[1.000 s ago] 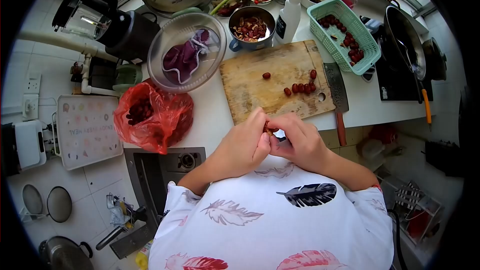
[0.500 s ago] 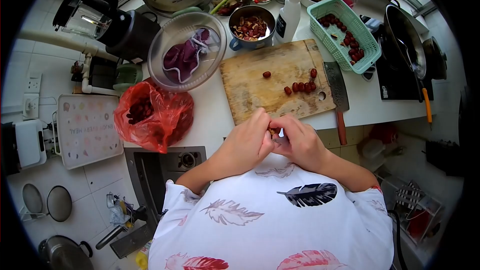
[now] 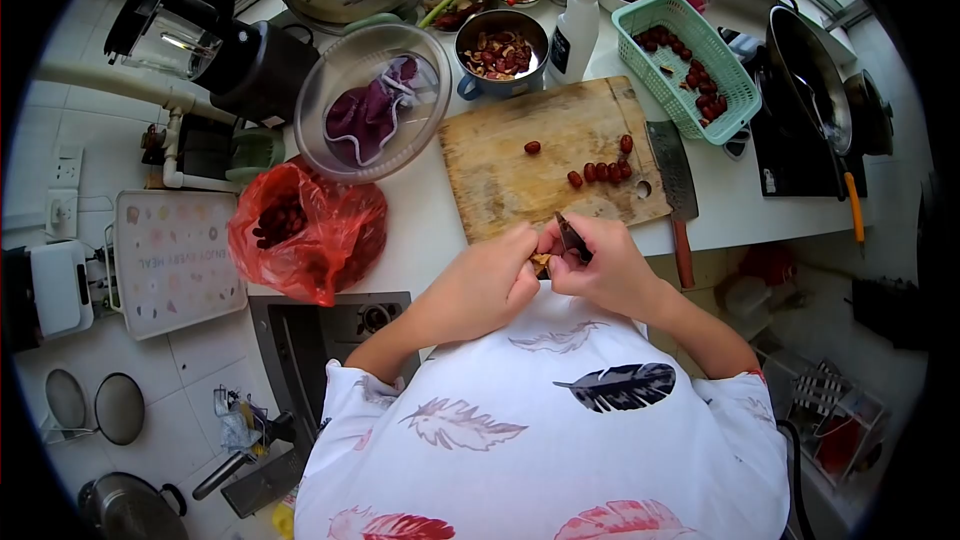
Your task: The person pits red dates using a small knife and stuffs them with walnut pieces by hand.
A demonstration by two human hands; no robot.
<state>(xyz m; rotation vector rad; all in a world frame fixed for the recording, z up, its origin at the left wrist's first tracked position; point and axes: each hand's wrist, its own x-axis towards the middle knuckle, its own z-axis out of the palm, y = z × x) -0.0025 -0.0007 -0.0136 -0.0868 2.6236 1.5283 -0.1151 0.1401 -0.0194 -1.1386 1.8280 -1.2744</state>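
My left hand (image 3: 492, 275) is closed, pinching a torn-open red date (image 3: 541, 263) whose tan flesh shows. Against it works my right hand (image 3: 605, 260), closed around a small dark pointed tool (image 3: 573, 238); its exact kind is not clear. Both hands are close together in front of my shirt, at the near edge of a wooden cutting board (image 3: 500, 155). Several whole red dates (image 3: 602, 172) lie on the board, with a single date (image 3: 532, 148) apart from them. A cleaver (image 3: 672, 172) rests along the board's right side, its handle over the counter edge.
Behind the board stand a pot of cut dates (image 3: 500, 52) and a spray bottle (image 3: 577, 30). A green basket (image 3: 740, 115) with dates is at right. At left are a plastic bowl (image 3: 312, 130) with a purple cloth, a red bag (image 3: 345, 240) of dates and the sink (image 3: 300, 325).
My right hand has turned, bringing the dark pointed tool into view. The date's tan flesh now shows more plainly between my hands. The dates on the board have not moved.
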